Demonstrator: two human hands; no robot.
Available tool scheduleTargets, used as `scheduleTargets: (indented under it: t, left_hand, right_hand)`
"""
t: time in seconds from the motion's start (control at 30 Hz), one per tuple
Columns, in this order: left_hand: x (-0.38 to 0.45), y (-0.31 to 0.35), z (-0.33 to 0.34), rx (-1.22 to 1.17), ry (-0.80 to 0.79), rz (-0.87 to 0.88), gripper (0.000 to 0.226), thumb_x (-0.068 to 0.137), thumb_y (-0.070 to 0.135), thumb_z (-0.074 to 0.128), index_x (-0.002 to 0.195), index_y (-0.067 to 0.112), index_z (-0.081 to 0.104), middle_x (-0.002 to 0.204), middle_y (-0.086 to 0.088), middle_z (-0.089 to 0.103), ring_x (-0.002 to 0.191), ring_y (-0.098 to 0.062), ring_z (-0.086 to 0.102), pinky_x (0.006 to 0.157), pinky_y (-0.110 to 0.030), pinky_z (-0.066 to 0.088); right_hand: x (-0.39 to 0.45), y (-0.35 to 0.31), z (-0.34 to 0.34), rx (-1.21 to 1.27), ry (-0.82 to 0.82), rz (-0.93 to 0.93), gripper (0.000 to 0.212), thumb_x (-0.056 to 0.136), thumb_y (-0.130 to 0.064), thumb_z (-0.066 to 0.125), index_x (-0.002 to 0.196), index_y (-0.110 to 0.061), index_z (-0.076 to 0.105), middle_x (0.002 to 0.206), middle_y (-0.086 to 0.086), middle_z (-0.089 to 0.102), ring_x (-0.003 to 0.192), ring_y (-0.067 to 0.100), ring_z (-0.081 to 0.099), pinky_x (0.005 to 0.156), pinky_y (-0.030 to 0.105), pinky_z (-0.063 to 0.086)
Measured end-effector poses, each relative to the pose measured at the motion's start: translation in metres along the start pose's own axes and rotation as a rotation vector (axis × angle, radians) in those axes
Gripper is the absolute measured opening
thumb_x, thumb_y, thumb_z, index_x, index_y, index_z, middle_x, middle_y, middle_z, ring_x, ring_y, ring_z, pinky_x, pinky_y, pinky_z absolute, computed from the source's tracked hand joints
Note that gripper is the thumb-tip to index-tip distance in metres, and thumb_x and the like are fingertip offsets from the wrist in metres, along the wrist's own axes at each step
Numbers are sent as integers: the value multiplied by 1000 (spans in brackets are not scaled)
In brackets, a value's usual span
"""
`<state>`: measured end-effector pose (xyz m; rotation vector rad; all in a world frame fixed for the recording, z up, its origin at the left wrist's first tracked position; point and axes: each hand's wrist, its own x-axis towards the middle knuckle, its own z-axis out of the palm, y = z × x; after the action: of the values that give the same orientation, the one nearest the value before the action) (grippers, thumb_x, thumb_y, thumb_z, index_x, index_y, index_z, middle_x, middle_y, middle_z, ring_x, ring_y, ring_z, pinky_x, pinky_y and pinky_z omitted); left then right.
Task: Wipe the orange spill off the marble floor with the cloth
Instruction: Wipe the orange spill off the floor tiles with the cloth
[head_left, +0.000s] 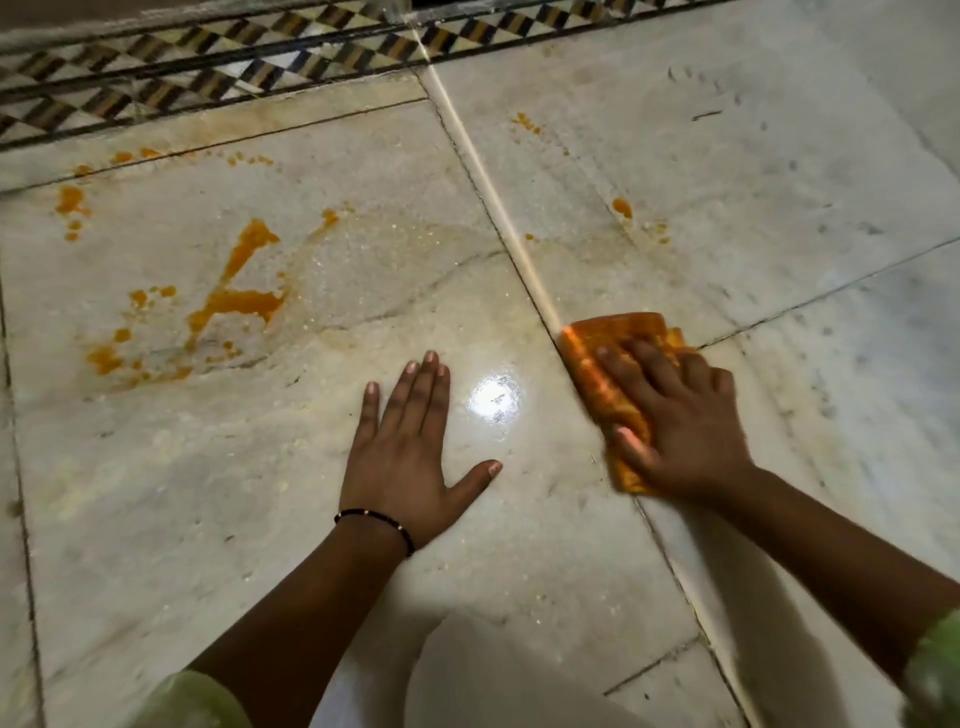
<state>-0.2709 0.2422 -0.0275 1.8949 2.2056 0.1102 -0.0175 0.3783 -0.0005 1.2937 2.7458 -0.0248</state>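
Observation:
Orange spill (236, 301) lies in blotches and streaks on the left part of the pale marble floor (311, 519), with smaller drops near the far slab edge and a few on the right slab (622, 208). My right hand (680, 421) presses flat on an orange-stained cloth (608, 374), which sits across the seam between two slabs, right of centre. My left hand (410, 457) rests palm down on bare floor, fingers spread, holding nothing. A wet smeared sheen spreads between the big blotches and the cloth.
A patterned black, white and tan tile border (208, 78) runs along the far edge of the floor. A bright light glare (493, 400) sits between my hands. A pale seam strip (498, 208) runs diagonally between slabs.

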Motion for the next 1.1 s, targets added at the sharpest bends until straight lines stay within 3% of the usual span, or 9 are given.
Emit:
scheduleTargets:
  t: [0.2,0.27,0.37,0.53,0.67,0.8,0.87,1.0,1.1]
  left_hand:
    - [0,3,0,-9,12,-10,97,83,78,17,152,12,3,160,-2,-3,146,-16,-4,118,-48,1]
    - [0,4,-1,-3,5,-8,97,83,78,17,152,12,3,160,-3,-3,146,-16,-4,118,-48,0]
    - [0,3,-2,8,3,-14,97,83,77,17,152,11,2,160,-3,-3,146,-17,-4,118,-47,-1]
    - [1,1,-1,0,6,-7,97,83,78,17,152,11,2,160,-4,-3,146,-17,-4,117,-46,-2]
    - [0,1,0,-19,28,-8,97,83,78,21,152,12,2,160,-2,-3,146,-16,-4,118,-45,-3]
    - [1,3,-2,-24,26,-16,98,82,78,22,152,13,2,160,-1,-3,146,-15,-5,118,-46,-2]
    - [1,3,-3,-19,9,-17,98,82,78,22,152,14,0,160,-1,-4,146,-15,-5,118,-46,-1]
    - [2,2,-5,-11,-4,-21,97,82,79,19,152,15,-3,160,-1,-5,146,-15,-7,118,-45,-4]
    - [2,0,-3,-43,15,-8,97,81,79,18,152,16,-3,160,-1,-5,146,-15,-6,118,-43,-5]
  right_hand:
    - [60,61,-9,27,32,406,73,83,-64,22,149,-34,12,154,11,20,128,41,26,99,59,22]
    - [91,37,-13,-8,-23,335,76,84,-65,21,150,-29,10,156,12,15,134,43,20,104,61,17]
    - [97,-25,-12,-45,-48,75,81,81,-66,15,152,-29,4,158,11,13,137,43,18,105,57,17]
    - [-14,-29,4,-10,-27,-139,75,84,-62,26,152,-33,12,157,6,21,129,40,31,95,49,27]
    - [-25,40,3,-29,-13,166,73,82,-62,24,149,-34,20,150,12,30,115,38,36,88,48,28]
    - [50,41,-2,88,66,603,72,89,-62,28,149,-26,15,153,14,20,131,45,23,102,62,19]
    - [83,4,-4,132,33,696,75,91,-59,31,151,-18,14,156,18,12,139,45,12,109,65,9]
    - [66,-83,-4,183,30,193,72,90,-58,34,152,-32,6,160,8,6,142,37,6,111,58,4]
    - [2,-74,6,125,54,-25,72,86,-61,34,151,-39,9,159,1,13,136,33,19,105,53,19]
